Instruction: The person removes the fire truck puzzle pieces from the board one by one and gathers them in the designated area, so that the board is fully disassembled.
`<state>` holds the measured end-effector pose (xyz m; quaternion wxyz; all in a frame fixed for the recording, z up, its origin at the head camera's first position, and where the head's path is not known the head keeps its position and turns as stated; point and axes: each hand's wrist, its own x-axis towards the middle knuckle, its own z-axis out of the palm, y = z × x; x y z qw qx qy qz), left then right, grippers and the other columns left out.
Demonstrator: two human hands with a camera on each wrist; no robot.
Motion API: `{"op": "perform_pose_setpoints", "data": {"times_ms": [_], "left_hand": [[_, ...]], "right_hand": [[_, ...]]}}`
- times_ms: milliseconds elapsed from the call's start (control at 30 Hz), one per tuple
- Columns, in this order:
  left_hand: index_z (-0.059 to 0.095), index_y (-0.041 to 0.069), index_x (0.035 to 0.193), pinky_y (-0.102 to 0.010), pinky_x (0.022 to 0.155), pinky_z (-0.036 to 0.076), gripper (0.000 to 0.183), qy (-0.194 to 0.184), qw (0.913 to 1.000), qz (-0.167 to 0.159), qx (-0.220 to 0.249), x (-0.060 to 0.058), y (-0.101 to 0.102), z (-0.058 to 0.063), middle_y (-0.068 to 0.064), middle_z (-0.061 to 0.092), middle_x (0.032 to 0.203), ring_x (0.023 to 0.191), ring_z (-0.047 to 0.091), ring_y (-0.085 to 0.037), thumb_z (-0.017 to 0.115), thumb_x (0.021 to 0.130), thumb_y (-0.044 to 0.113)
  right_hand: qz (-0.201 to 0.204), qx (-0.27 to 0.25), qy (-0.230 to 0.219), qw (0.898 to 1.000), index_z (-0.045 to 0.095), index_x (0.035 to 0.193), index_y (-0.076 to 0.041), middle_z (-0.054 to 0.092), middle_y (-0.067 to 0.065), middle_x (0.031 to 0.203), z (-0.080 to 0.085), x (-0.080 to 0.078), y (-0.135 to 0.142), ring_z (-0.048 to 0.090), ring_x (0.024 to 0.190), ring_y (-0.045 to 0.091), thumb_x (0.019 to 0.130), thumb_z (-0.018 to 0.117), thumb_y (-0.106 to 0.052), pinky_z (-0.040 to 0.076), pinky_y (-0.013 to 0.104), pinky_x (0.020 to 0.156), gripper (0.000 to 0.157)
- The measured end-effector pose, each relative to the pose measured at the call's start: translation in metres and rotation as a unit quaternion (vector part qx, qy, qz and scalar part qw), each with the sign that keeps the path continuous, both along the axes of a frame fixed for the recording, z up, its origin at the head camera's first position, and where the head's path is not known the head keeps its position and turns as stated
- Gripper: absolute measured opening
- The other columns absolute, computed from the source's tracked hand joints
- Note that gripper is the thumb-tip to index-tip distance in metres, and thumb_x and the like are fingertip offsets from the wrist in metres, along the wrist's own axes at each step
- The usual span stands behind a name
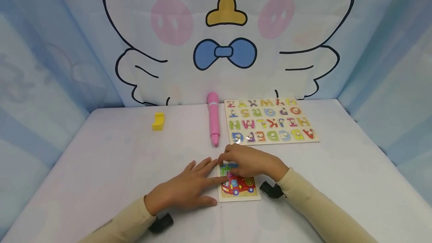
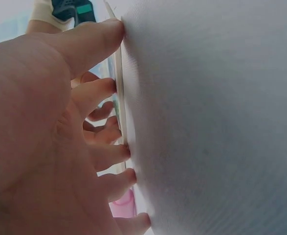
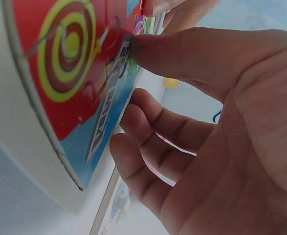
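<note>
A small jigsaw puzzle [image 1: 239,192] with a red fire truck picture lies on the table in front of the person. The left hand [image 1: 187,187] reaches in from the left with fingers spread; its index fingertip rests on the picture and the thumb lies close to the left edge. Over the puzzle's far part bends the right hand [image 1: 253,161]. Seen from the right wrist, its thumb [image 3: 167,51] presses on the picture near a grey ladder, while the other fingers curl at the far edge. The right hand covers the puzzle's upper right part in the head view.
Behind the hands lies a pink pen-shaped thing [image 1: 214,119]. Right of it is an alphabet board [image 1: 270,142] with coloured letters. A small yellow block [image 1: 158,121] sits at the back left. Curtains with a cartoon print enclose the white table [image 1: 84,168].
</note>
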<state>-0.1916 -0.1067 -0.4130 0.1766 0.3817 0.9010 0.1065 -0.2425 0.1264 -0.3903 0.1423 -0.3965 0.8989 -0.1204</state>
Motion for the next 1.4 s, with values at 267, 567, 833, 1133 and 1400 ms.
{"op": "perform_pose_setpoints", "data": {"times_ms": [267, 567, 833, 1133, 1400], "left_hand": [[0.04, 0.044, 0.155, -0.069, 0.117, 0.011, 0.062, -0.007, 1.0, -0.004, 0.005, -0.001, 0.002, 0.001, -0.006, 0.009, 0.172, 0.157, 0.008, -0.034, 0.061, 0.098, 0.053], [0.042, 0.045, 0.154, -0.071, 0.117, 0.011, 0.06, -0.009, 0.9999, -0.004, 0.002, -0.003, 0.001, 0.001, -0.008, 0.009, 0.172, 0.157, 0.006, -0.036, 0.062, 0.098, 0.053], [0.043, 0.045, 0.154, -0.072, 0.116, 0.009, 0.059, -0.012, 0.9999, -0.001, 0.006, -0.002, -0.002, 0.001, -0.007, 0.006, 0.172, 0.157, 0.004, -0.036, 0.062, 0.098, 0.052], [0.042, 0.046, 0.154, -0.073, 0.115, 0.01, 0.058, 0.0, 1.0, -0.002, 0.0, 0.0, 0.0, 0.001, -0.003, 0.003, 0.172, 0.157, 0.004, -0.034, 0.06, 0.099, 0.053], [0.042, 0.048, 0.153, -0.074, 0.115, 0.011, 0.059, -0.011, 0.9999, 0.005, -0.012, 0.002, 0.001, 0.002, -0.002, 0.007, 0.172, 0.157, 0.006, -0.035, 0.062, 0.098, 0.054]], "right_hand": [[0.003, 0.01, 0.011, 1.0, 0.07, 0.128, -0.019, 0.063, 0.001, 0.117, 0.006, -0.001, 0.002, 0.057, 0.103, 0.016, 0.093, 0.073, -0.013, 0.052, 0.037, 0.095, 0.036], [-0.001, 0.019, 0.017, 1.0, 0.071, 0.126, -0.02, 0.063, 0.001, 0.116, 0.007, -0.002, -0.002, 0.056, 0.102, 0.016, 0.092, 0.075, -0.014, 0.053, 0.037, 0.093, 0.034], [0.009, 0.034, 0.066, 0.997, 0.072, 0.128, -0.021, 0.063, 0.001, 0.109, 0.009, 0.001, -0.009, 0.057, 0.093, 0.015, 0.093, 0.074, -0.015, 0.054, 0.033, 0.084, 0.035], [-0.001, 0.068, 0.116, 0.991, 0.073, 0.127, -0.025, 0.062, 0.001, 0.104, 0.007, 0.008, -0.011, 0.058, 0.089, 0.016, 0.092, 0.075, -0.018, 0.054, 0.033, 0.078, 0.035], [0.005, 0.046, 0.096, 0.994, 0.074, 0.126, -0.022, 0.063, 0.001, 0.102, 0.003, 0.008, -0.012, 0.056, 0.087, 0.015, 0.093, 0.074, -0.015, 0.054, 0.032, 0.081, 0.034]]}}
